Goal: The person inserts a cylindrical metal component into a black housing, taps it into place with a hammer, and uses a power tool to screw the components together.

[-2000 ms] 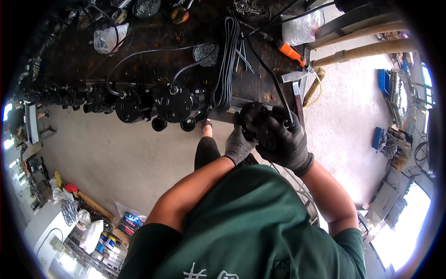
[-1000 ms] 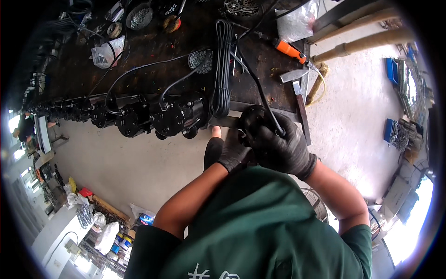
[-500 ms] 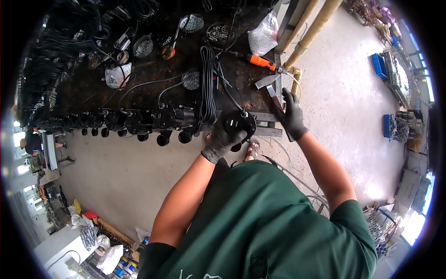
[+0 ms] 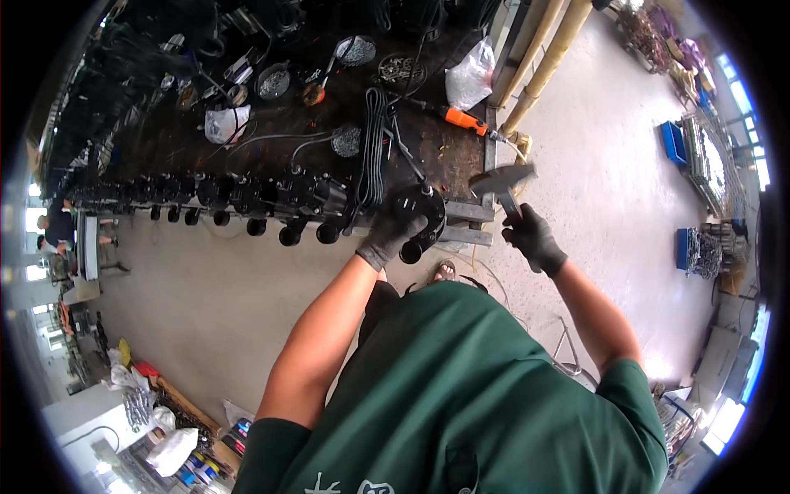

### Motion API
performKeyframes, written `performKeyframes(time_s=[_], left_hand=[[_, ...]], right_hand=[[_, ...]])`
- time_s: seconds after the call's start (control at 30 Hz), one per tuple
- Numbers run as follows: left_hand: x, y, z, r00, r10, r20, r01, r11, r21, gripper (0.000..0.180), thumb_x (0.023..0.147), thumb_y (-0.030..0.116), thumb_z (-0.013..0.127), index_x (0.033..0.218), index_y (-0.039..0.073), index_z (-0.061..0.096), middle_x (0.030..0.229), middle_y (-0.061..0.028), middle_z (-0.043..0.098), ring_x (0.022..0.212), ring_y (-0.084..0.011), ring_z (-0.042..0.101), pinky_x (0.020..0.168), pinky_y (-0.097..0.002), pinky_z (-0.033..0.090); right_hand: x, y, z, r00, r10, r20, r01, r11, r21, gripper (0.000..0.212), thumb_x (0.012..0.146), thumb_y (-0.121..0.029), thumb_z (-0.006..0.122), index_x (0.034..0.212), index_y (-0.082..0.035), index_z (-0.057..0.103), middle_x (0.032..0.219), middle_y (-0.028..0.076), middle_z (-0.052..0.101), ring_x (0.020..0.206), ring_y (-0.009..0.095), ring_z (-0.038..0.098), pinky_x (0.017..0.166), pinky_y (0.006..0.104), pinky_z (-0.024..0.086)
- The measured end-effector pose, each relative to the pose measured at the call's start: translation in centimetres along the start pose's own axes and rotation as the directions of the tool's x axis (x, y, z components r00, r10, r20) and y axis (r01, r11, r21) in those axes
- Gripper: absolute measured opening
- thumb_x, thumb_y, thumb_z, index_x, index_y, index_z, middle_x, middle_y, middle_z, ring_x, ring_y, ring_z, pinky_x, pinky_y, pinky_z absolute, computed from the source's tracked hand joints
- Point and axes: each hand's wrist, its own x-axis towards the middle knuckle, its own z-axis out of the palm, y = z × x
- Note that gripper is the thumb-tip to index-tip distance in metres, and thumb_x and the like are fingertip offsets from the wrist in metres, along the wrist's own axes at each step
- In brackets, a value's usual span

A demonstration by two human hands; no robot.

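My right hand [image 4: 533,239], in a dark grey work glove, is closed round the handle of a hammer [image 4: 504,178]. The hammer is up off the bench, its metal head just right of the bench corner. My left hand [image 4: 388,239], gloved likewise, grips a round black housing [image 4: 418,211] with a cable fitting on top and a short pipe mouth at its lower side. The left thumb lies across the housing's face; its other fingers are partly hidden. The housing sits at the bench's front right edge, below a bundled black cable [image 4: 374,148].
Several similar black units [image 4: 309,198] line the bench's front edge to the left. An orange power tool [image 4: 466,121] lies at the right, near a clear plastic bag [image 4: 470,78]. Bowls of small metal parts [image 4: 356,51] stand farther back. Yellowish poles [image 4: 547,70] rise past the bench's right side.
My right hand, open beside the hammer handle before, has closed on it. The hammer has come off the bench edge and turned. My left hand stays on the housing.
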Motion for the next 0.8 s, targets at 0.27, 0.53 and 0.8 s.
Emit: performKeyframes(time_s=[0.27,0.53,0.8], left_hand=[[0.3,0.2,0.2,0.984,0.18,0.002,-0.178,0.971,0.162,0.071,0.078,0.024,0.082,0.14,0.005,0.053,0.128,-0.0089,0.065,0.117,-0.0217,0.063,0.105,-0.0387,0.052],[2.6,-6.8,-1.5,0.917,0.324,0.233,-0.398,0.784,0.476,0.064,0.08,0.018,0.079,0.137,0.004,0.054,0.126,-0.01,0.066,0.113,-0.0217,0.065,0.103,-0.037,0.054],[0.6,0.9,1.5,0.969,0.237,-0.067,-0.218,0.953,0.212,0.041,0.082,0.018,0.075,0.119,0.006,0.066,0.114,-0.0101,0.071,0.108,-0.026,0.068,0.1,-0.037,0.054]], right_hand=[[-7.2,-18.9,4.2,0.867,-0.403,0.293,0.496,0.636,-0.591,0.041,0.095,-0.016,0.071,0.132,-0.009,0.056,0.088,0.02,0.069,0.081,0.04,0.069,0.072,0.0452,0.056],[-5.4,-19.2,6.4,0.956,-0.008,0.292,0.27,0.407,-0.873,0.031,0.1,-0.032,0.065,0.113,-0.006,0.055,0.084,0.026,0.067,0.081,0.049,0.066,0.07,0.0572,0.052],[-8.1,-19.9,6.6,0.94,-0.257,0.224,0.339,0.63,-0.699,0.033,0.099,-0.025,0.065,0.123,-0.005,0.051,0.084,0.025,0.067,0.078,0.049,0.066,0.064,0.0569,0.05]])
